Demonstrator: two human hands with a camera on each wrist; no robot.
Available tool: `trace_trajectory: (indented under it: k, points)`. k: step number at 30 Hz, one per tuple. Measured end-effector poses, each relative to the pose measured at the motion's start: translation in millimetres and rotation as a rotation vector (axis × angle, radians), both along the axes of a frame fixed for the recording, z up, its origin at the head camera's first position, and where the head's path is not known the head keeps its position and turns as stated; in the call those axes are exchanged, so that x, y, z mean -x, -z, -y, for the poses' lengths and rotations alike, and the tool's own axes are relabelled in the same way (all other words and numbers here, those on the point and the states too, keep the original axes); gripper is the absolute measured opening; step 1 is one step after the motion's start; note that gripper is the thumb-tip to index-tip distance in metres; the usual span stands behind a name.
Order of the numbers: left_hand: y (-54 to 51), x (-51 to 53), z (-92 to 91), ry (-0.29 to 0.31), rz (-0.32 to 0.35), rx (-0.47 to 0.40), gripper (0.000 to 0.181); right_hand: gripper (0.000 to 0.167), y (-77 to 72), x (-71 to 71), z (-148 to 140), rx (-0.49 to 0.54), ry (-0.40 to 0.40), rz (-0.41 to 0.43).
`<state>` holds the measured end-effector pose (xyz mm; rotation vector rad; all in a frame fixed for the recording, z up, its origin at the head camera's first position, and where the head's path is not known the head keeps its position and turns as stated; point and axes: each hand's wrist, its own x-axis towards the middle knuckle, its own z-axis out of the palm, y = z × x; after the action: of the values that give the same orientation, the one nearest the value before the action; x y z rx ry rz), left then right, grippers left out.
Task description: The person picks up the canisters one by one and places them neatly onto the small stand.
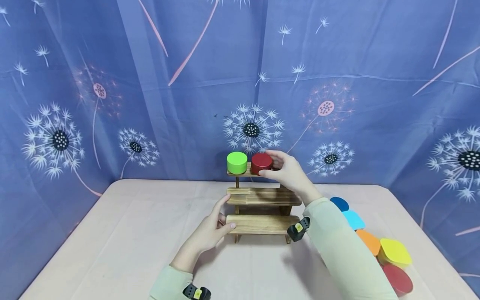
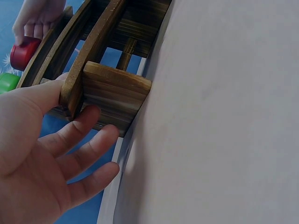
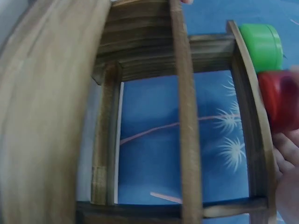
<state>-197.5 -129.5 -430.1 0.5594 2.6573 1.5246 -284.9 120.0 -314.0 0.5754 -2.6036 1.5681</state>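
A small round red container [image 1: 261, 163], perhaps a lidded tin, is at the top step of a three-tier wooden stand [image 1: 263, 224]. My right hand [image 1: 290, 171] grips it from the right, thumb in front and fingers behind. Beside it on the same step stands a matching green container [image 1: 237, 163], a narrow gap between them in the head view. My left hand [image 1: 210, 229] holds the stand's left end. In the left wrist view its thumb lies over the front step and the index fingertip is by that step's end, while its other fingers [image 2: 91, 186] hang loose.
Right of the stand, partly behind my right sleeve, lie several coloured pieces: dark blue [image 1: 339, 203], light blue [image 1: 353, 219], orange [image 1: 368, 241], yellow [image 1: 395, 252] and red [image 1: 398, 280]. A blue dandelion-print curtain [image 1: 187, 125] hangs behind the pale table [image 1: 123, 233].
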Motion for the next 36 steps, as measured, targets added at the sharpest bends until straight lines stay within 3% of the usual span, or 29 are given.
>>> trace_trajectory:
  k: [4,9,36]
  points:
    - [-0.4,-0.3,0.2,-0.001,-0.007,0.005,0.079,0.065,-2.5,3.0,-5.1,-0.026,-0.079,0.020]
    - [0.1,0.3,-0.1,0.002,-0.010,0.003,0.079,0.060,-3.3,4.4,-7.3,-0.046,-0.111,0.011]
    - [1.3,1.4,0.4,0.001,-0.008,0.007,0.079,0.048,-4.8,2.9,-3.3,-0.015,-0.075,0.020]
